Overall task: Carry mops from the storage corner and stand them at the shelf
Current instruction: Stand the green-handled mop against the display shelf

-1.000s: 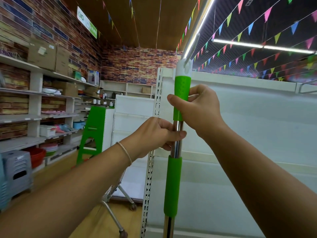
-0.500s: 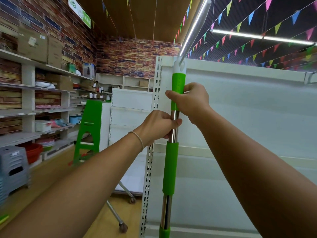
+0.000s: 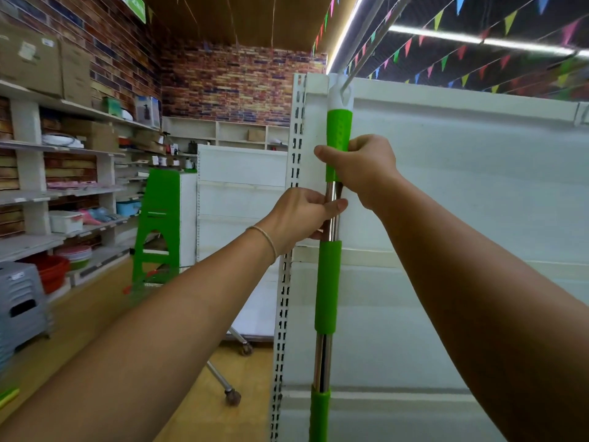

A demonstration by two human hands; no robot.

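Holding the mop handle (image 3: pixel 325 282) upright with both hands, right up against the white shelf unit (image 3: pixel 462 193). Handle sits just beside the unit's slotted upright (image 3: pixel 283 298), roughly parallel to it.

Our right hand (image 3: pixel 363 167) is the upper one: fingers curled round the lower end of the top green grip (image 3: pixel 338 132), thumb across the front. Closed on it, firm hold.

Our left hand (image 3: pixel 302 215) is lower, fingers (image 3: pixel 334 206) wrapped round the bare chrome section between the top green grip and the middle green sleeve (image 3: pixel 327 285). Also gripping. Thin bracelet (image 3: pixel 264 239) on that wrist. The two hands are close together, not touching as far as we can tell.

Handle layout top to bottom: white cap (image 3: pixel 340 92) with a hang hole, green grip, chrome tube, green sleeve, chrome again, then another green collar (image 3: pixel 319 413) at the frame's bottom edge. Mop head is out of view, so we can't tell whether it's on the floor.

Cap is level with the top edge of the shelf unit. A thin metal rod (image 3: pixel 376 39) runs diagonally up from the cap area toward the ceiling; can't tell what it belongs to.

Surroundings: wooden floor (image 3: pixel 191 393), a caster (image 3: pixel 232 397) on a metal leg near the unit's base, green step stool (image 3: pixel 159 218) further back left, wall shelving (image 3: pixel 63 193) with boxes and basins along the brick wall, grey stacked stools (image 3: pixel 22 301) at far left, coloured bunting (image 3: pixel 446 62) overhead.
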